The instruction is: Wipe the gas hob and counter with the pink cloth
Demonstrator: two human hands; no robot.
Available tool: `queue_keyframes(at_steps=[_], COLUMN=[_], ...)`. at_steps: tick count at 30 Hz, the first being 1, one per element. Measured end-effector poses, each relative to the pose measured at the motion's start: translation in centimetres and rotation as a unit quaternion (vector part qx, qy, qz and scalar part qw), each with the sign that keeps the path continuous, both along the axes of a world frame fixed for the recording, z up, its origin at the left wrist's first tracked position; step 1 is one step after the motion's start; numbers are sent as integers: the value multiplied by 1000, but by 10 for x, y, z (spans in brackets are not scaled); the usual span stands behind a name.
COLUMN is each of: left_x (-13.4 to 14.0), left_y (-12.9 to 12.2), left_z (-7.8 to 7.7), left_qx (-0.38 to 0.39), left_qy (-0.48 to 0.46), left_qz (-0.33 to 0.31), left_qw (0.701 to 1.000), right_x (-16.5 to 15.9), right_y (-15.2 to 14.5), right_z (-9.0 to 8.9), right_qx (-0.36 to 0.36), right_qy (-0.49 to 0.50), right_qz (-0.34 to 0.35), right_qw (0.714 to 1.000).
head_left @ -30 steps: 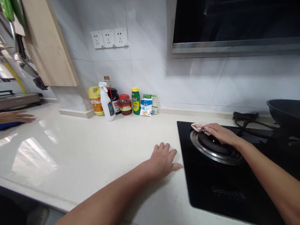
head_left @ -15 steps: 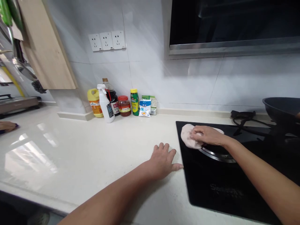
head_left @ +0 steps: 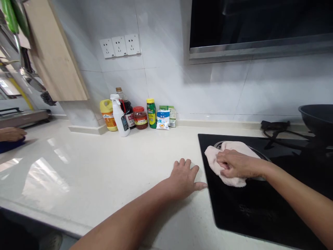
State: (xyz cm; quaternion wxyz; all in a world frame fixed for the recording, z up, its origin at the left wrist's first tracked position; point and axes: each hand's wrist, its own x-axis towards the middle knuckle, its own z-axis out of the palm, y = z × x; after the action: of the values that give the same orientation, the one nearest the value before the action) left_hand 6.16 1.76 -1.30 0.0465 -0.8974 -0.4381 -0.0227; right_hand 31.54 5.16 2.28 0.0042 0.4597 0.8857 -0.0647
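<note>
My right hand (head_left: 235, 164) is closed on a pale pink cloth (head_left: 217, 166), which lies bunched on the black glass cooktop (head_left: 234, 215). Part of the cloth covers the round metal burner ring (head_left: 262, 156), and my wrist and forearm hide more of that ring. My left hand (head_left: 184, 177) rests flat on the white countertop (head_left: 109, 173) with its fingers spread. Its thumb points right and reaches the cooktop's left edge.
Along the wall stand a yellow jug (head_left: 108, 116), a white spray bottle (head_left: 121, 119), a dark sauce bottle (head_left: 128, 113), a red-lidded jar (head_left: 140, 119), a green bottle (head_left: 151, 114) and a salt packet (head_left: 163, 121). A wok (head_left: 318, 119) is at right. Another person's hand (head_left: 11, 134) holds a blue cloth (head_left: 11, 145).
My right hand has moved the cloth toward me, and the cloth is now more spread out. My left hand has stayed in place. The other person's hand has come further into view.
</note>
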Motion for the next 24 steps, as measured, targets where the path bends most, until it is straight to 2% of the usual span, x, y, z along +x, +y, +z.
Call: queue_keyframes(at_steps=[4,8,17,24], left_x=[-1,-3,-3,-5], left_y=[0,0,2,6], left_z=[2,2,1,0], left_qx=[-9,-6,-5,-6], left_qy=[0,-2,9,4], left_qz=[-2,-11,-12,-24], left_qw=[1000,1000,1000,1000], right_x=[-2,-8,-7,13], right_y=[9,31,90,129], right_z=[-12,-14,-11,-14], right_qx=[76,100,46,25], right_qy=[8,11,-1,5], right_qz=[-37,-79,-189,-278], right_qw=[996,992,981,960])
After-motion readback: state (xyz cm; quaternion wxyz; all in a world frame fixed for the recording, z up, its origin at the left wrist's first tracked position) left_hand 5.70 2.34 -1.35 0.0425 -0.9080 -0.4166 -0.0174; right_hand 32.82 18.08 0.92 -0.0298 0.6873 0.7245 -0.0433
